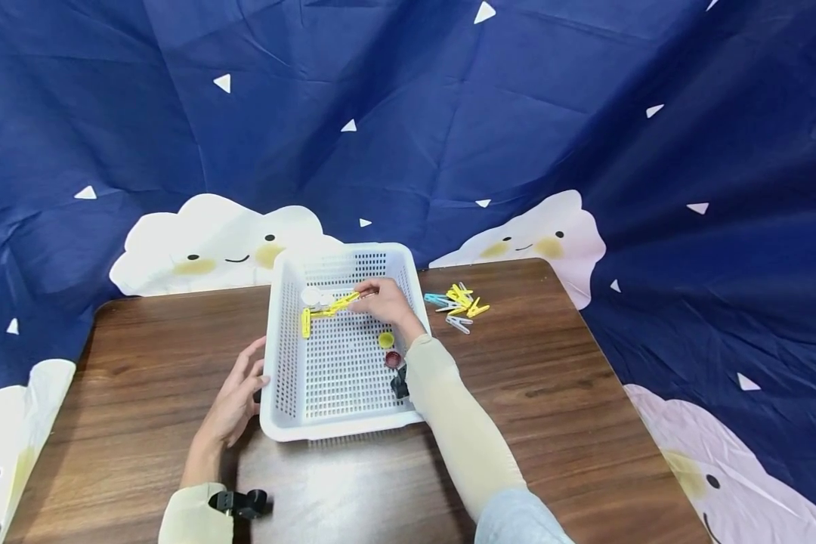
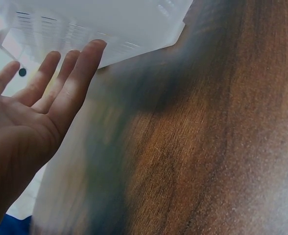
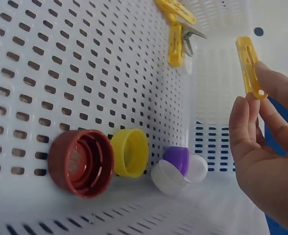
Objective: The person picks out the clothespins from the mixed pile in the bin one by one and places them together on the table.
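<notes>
A white perforated plastic basket (image 1: 340, 431) stands on the table. My right hand (image 1: 384, 302) is inside its outline toward the far side, pinching a yellow clothespin (image 3: 247, 66) between thumb and fingers. More yellow clothespins (image 3: 175, 46) lie at the basket's left end, with a grey one among them. Along the right side sit a dark red cap (image 3: 85, 164), a yellow cap (image 3: 136, 152), a purple cap (image 3: 177, 159) and whitish caps (image 3: 167, 176). My left hand (image 1: 234, 397) rests against the basket's left outer wall, fingers mostly straight, fingertips at the wall in the left wrist view.
Several yellow, blue and pale grey clothespins (image 1: 459, 302) are piled on the wooden table (image 1: 537, 378) right of the basket. A dark blue curtain (image 1: 408, 113) with white clouds hangs behind the table's far edge. Black straps (image 1: 241, 502) are on the wrists.
</notes>
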`<state>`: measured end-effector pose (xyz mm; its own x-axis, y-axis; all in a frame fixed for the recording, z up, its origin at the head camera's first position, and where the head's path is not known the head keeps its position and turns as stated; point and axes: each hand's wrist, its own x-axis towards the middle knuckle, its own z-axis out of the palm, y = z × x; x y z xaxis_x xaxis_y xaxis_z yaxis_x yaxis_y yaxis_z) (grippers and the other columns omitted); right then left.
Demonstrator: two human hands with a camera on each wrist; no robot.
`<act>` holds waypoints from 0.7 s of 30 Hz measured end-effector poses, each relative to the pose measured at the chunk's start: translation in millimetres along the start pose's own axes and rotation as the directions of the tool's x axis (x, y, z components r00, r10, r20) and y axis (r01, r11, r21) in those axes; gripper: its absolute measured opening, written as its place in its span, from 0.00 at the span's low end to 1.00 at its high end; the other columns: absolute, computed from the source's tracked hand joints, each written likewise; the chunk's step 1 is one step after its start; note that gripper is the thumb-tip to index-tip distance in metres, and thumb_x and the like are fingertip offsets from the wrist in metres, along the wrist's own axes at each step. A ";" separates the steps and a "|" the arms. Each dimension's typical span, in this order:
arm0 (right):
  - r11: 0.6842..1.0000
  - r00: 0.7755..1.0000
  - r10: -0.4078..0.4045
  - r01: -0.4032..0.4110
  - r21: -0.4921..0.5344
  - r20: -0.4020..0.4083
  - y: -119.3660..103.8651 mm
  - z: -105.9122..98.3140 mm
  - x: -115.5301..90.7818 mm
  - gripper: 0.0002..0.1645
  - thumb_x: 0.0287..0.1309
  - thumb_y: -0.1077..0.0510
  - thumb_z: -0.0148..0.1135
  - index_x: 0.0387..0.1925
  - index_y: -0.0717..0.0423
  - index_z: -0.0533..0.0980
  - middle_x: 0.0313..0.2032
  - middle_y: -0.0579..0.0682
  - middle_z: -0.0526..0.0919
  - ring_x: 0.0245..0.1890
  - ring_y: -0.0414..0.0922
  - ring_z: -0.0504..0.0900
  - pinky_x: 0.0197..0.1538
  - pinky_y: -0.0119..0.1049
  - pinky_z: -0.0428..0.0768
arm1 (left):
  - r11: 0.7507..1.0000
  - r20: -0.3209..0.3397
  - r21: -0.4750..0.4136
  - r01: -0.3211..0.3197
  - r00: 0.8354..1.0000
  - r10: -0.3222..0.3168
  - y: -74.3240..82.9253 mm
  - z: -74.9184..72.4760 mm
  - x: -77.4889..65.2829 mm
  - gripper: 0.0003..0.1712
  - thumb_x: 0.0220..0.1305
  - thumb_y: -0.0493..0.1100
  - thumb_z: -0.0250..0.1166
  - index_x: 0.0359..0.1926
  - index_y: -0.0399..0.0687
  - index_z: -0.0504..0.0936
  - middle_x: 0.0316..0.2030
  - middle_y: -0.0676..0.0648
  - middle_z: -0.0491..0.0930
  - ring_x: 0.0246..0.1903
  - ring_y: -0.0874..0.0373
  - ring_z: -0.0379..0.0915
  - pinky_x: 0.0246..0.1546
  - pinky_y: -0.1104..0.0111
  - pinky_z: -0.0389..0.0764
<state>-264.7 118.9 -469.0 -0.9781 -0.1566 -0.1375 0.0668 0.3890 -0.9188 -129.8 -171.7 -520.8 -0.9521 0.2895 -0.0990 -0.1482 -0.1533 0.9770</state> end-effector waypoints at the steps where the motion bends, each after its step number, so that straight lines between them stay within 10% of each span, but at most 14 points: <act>1: 1.000 1.000 -0.002 0.002 0.006 -0.008 -0.1 -1.4 -1.4 0.23 0.53 0.63 0.74 0.52 0.63 0.82 0.40 0.52 0.83 0.39 0.46 0.78 0.44 0.38 0.77 | 1.000 -0.002 0.002 0.001 1.000 -0.001 -0.1 0.1 0.0 0.38 0.73 0.33 0.45 0.80 0.55 0.48 0.70 0.31 0.60 0.56 0.55 0.75 0.43 0.47 0.80; 21: 0.996 0.982 -0.053 0.066 0.064 -0.183 -15.2 -43.8 -18.4 0.20 0.52 0.63 0.75 0.49 0.63 0.83 0.42 0.54 0.85 0.40 0.47 0.84 0.48 0.38 0.80 | 1.000 -0.019 0.002 0.015 1.000 -0.015 2.3 2.3 -1.6 0.39 0.72 0.32 0.45 0.80 0.55 0.48 0.70 0.32 0.60 0.56 0.55 0.74 0.45 0.47 0.79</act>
<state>-256.4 155.7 -436.3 -0.9998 -0.0083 -0.0187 0.0150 0.3193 -0.9475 -128.1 -170.4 -518.0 -0.9545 0.2741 -0.1171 -0.1620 -0.1473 0.9757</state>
